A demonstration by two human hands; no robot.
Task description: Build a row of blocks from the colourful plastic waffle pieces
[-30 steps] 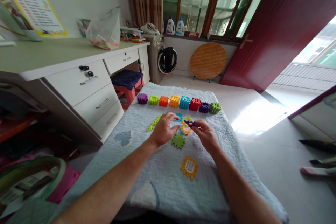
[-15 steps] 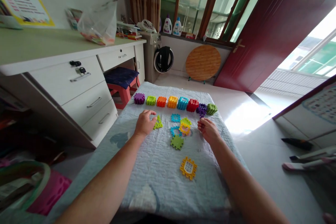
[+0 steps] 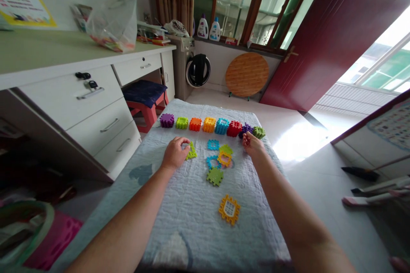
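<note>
My left hand (image 3: 174, 153) is over the left part of the cloth, fingers curled at the edge of a lime green interlocking tile (image 3: 192, 151); the fingers hide part of it. My right hand (image 3: 254, 144) reaches to the dark purple stack of tiles (image 3: 246, 129), its fingertips pinched at the near side. The purple tile between them blends into the stack. Between my hands lie a blue tile (image 3: 213, 144), a yellow tile (image 3: 224, 159) overlapping others, and a green tile (image 3: 215, 176). Closer to me is a yellow-orange tile (image 3: 229, 209) with a white grid window.
A row of tile stacks crosses the far part of the cloth-covered table (image 3: 179, 196), including purple (image 3: 167, 120), orange (image 3: 195, 124), red (image 3: 235, 128) and green (image 3: 259, 132) ones. A white desk (image 3: 109, 111) stands at left; a stool (image 3: 145, 96) is beyond.
My right hand has moved forward with the purple tile to the purple stack. My left hand stays at the lime green tile. The view has shifted slightly.
</note>
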